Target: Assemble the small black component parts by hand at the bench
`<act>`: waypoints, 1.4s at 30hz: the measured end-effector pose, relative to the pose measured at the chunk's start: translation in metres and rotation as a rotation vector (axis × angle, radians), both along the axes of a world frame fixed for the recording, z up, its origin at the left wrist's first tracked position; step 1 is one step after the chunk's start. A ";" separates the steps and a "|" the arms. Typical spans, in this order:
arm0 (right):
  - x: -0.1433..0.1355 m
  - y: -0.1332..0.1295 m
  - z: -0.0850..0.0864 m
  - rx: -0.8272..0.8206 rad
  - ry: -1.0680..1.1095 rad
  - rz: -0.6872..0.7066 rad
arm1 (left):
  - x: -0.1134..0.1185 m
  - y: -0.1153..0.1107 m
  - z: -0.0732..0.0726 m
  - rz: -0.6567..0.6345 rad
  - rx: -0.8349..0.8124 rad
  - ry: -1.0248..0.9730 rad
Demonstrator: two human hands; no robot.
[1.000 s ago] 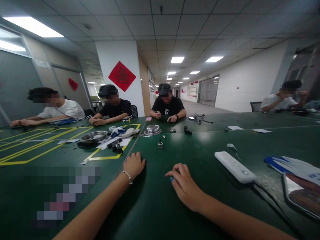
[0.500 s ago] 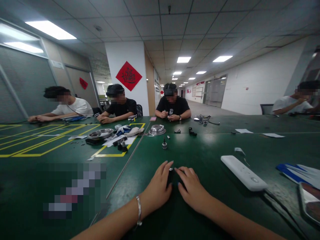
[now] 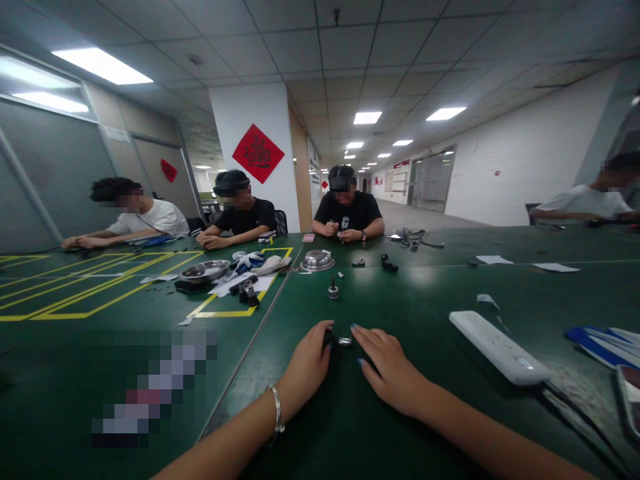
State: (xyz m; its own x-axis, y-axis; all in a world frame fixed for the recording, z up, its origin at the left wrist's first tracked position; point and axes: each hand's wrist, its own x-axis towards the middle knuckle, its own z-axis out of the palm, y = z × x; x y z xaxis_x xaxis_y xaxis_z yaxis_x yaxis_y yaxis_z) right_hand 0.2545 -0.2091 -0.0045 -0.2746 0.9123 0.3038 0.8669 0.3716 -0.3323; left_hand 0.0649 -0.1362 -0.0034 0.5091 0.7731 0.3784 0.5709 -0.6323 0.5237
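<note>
My left hand (image 3: 306, 361), with a bracelet at the wrist, curls its fingers and thumb round a small black part (image 3: 328, 336), mostly covered by the fingers. Just right of it a short, shiny silver cylinder (image 3: 345, 342) lies in the gap between my hands. Whether the cylinder joins the black part I cannot tell. My right hand (image 3: 387, 365) holds nothing; its fingers are stretched out and its thumb is apart, with the fingertips close to the cylinder. Beyond both hands a small metal piece with an upright dark stem (image 3: 333, 289) stands on the green table (image 3: 400, 307).
A white power strip (image 3: 500, 347) lies to the right, near blue-and-white gloves (image 3: 595, 343). An upturned metal bowl (image 3: 317, 261), a metal dish (image 3: 204, 269) and black parts (image 3: 389, 263) sit farther back. Several people sit across the table, one straight ahead (image 3: 349, 217).
My hands have moved apart, the left one drawing left and closing round the black part. The silver cylinder now shows more fully. The view has shifted slightly.
</note>
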 end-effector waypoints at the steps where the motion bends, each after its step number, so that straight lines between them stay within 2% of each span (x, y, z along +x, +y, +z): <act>1: 0.001 0.001 0.002 -0.005 -0.010 0.058 | 0.000 0.000 0.000 0.019 0.013 -0.022; 5: 0.001 -0.001 0.007 0.026 -0.063 0.233 | 0.005 -0.005 0.002 0.045 0.047 -0.073; 11: -0.005 -0.006 0.005 0.086 0.002 0.135 | 0.011 -0.016 0.002 -0.056 -0.005 -0.163; 14: -0.006 -0.004 0.000 0.072 0.060 0.086 | 0.012 -0.018 0.000 -0.053 -0.077 -0.171; 17: -0.007 -0.001 -0.005 0.087 0.228 0.085 | 0.011 -0.017 0.001 -0.049 -0.146 -0.197; 21: -0.008 0.002 -0.013 0.086 0.634 0.016 | 0.011 -0.017 0.004 -0.028 -0.194 -0.199; 24: -0.009 0.003 -0.016 0.073 0.828 -0.013 | 0.013 -0.020 0.005 -0.100 -0.293 -0.218; 28: -0.012 0.001 -0.012 0.090 0.702 0.080 | 0.015 -0.025 0.004 -0.260 -0.386 -0.225; 30: -0.013 0.000 -0.008 0.059 0.647 0.121 | 0.015 -0.026 0.004 -0.298 -0.393 -0.220; 37: -0.013 -0.005 0.001 0.030 0.556 0.140 | 0.014 -0.027 0.003 -0.289 -0.378 -0.204; 42: -0.016 -0.006 0.001 0.046 0.564 0.041 | 0.015 -0.028 0.006 -0.305 -0.355 -0.192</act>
